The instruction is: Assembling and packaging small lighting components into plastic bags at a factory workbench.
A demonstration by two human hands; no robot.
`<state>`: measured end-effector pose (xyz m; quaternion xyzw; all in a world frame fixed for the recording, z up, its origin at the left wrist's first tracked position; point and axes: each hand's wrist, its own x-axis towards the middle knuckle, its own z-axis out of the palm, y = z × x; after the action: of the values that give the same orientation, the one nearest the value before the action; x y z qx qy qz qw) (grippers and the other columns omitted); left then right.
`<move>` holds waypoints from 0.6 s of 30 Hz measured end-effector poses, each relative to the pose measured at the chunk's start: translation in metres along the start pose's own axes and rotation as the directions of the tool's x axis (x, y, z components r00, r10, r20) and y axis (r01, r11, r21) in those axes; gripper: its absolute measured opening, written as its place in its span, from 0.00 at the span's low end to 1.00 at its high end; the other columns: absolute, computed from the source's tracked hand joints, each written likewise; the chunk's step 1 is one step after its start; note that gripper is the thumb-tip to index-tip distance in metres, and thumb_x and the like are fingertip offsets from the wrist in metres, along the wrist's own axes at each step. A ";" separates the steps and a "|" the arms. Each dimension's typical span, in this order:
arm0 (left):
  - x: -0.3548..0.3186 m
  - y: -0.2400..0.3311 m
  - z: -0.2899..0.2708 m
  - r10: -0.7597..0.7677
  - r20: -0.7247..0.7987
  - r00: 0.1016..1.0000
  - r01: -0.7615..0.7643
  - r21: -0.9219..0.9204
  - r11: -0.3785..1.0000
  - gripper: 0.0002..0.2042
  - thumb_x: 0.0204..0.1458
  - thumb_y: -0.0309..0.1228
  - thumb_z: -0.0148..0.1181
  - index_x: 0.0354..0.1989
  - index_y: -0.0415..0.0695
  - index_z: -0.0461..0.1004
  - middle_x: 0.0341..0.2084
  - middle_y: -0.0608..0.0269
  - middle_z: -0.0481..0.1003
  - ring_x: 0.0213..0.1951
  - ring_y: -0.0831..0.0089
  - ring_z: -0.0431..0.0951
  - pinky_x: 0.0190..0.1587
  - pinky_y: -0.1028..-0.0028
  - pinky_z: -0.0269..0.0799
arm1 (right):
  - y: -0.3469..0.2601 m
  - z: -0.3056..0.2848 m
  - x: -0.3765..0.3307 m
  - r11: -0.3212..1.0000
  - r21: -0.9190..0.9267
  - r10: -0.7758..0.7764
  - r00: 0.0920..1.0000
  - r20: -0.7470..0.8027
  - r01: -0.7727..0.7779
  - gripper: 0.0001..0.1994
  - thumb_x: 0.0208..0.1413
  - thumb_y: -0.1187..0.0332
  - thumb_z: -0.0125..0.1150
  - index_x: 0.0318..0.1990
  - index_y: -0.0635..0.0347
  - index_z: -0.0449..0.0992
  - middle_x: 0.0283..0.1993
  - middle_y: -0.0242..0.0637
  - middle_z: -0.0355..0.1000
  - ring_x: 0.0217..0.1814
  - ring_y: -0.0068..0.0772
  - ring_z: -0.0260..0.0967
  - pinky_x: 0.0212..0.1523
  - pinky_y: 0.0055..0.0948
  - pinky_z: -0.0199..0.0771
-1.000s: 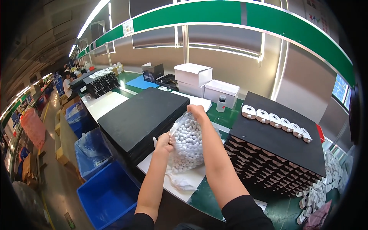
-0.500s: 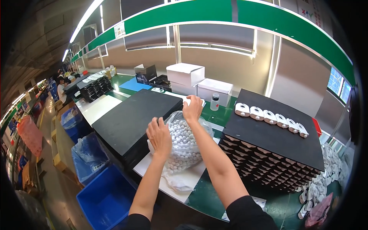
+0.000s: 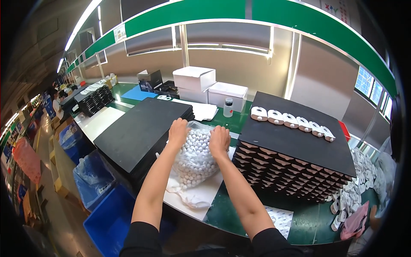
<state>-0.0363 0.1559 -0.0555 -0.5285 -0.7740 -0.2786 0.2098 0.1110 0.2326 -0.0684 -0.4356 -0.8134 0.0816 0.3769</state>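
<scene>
A clear plastic bag (image 3: 195, 160) full of small white balls stands on a white sheet (image 3: 177, 201) at the near edge of the green table. My left hand (image 3: 177, 133) grips the bag's rim on its left side, fingers closed on the plastic. On the opposite side my right hand (image 3: 219, 140) is also closed on the rim. The bag's mouth lies between the two hands, and balls show inside it. A crumpled white cloth or glove (image 3: 192, 198) lies against the bag's near side.
Stacked black trays (image 3: 141, 128) stand on the left; a taller stack (image 3: 295, 145) on the right carries several white plastic parts (image 3: 291, 120). Behind are white boxes (image 3: 195, 79) and a small bottle (image 3: 228, 107). Blue bins (image 3: 113, 222) sit below left. White parts (image 3: 342, 205) pile up far right.
Both hands have closed on the bag's rim; the left moved up to the far left side, the right came down and nearer. The whole view has shifted slightly.
</scene>
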 end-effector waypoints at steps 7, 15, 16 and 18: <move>0.012 -0.047 0.005 -0.235 0.227 0.945 0.298 -0.301 0.906 0.15 0.45 0.40 0.57 0.24 0.38 0.75 0.23 0.53 0.74 0.28 0.58 0.73 0.34 0.65 0.67 | -0.020 0.002 0.025 0.907 0.235 0.291 0.923 0.252 -0.350 0.17 0.55 0.58 0.47 0.33 0.66 0.73 0.38 0.49 0.71 0.42 0.51 0.68 0.42 0.42 0.67; 0.044 -0.077 0.051 -0.500 0.774 0.389 0.886 -0.166 0.433 0.16 0.51 0.40 0.55 0.31 0.35 0.74 0.30 0.55 0.71 0.33 0.65 0.70 0.35 0.61 0.65 | 0.003 0.062 0.060 -0.038 0.560 0.769 0.334 0.545 -0.828 0.15 0.50 0.70 0.50 0.42 0.72 0.70 0.45 0.49 0.69 0.40 0.39 0.70 0.34 0.37 0.68; 0.044 -0.066 0.046 -0.508 0.770 0.388 0.891 -0.171 0.421 0.16 0.48 0.38 0.58 0.32 0.34 0.74 0.31 0.52 0.72 0.33 0.63 0.71 0.35 0.60 0.65 | 0.012 0.062 0.063 -0.046 0.554 0.780 0.317 0.540 -0.831 0.15 0.50 0.70 0.50 0.42 0.72 0.70 0.45 0.49 0.69 0.40 0.39 0.70 0.34 0.37 0.68; 0.044 -0.051 0.037 -0.512 0.756 0.407 0.855 -0.117 0.505 0.15 0.44 0.35 0.61 0.35 0.34 0.74 0.34 0.47 0.72 0.35 0.61 0.73 0.34 0.58 0.67 | 0.020 0.058 0.071 -0.496 0.640 0.768 0.048 0.639 -0.586 0.12 0.48 0.74 0.47 0.40 0.63 0.72 0.44 0.42 0.69 0.41 0.37 0.69 0.37 0.34 0.68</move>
<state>-0.1002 0.1961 -0.0665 -0.2386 -0.8447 -0.3306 -0.3466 0.0599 0.3108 -0.0796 -0.5798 -0.0286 0.6911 0.4307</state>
